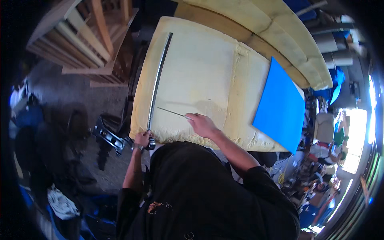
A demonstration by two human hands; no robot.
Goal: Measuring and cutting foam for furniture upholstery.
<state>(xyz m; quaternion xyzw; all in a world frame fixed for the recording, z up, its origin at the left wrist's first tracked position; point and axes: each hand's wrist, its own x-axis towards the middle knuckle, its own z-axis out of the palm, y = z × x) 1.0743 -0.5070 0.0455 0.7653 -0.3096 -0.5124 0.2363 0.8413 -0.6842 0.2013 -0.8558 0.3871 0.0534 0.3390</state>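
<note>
So far: we see no cut in the foam slab (200, 76).
Left hand (142, 139): closed on the metal straightedge (158, 80), pinning it.
Right hand (202, 124): closed on the thin blade (172, 112).

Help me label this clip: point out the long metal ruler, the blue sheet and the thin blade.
long metal ruler (157, 80), head view, mid-length of the strip.
blue sheet (280, 108), head view, its centre.
thin blade (172, 112), head view, middle of the blade.
</note>
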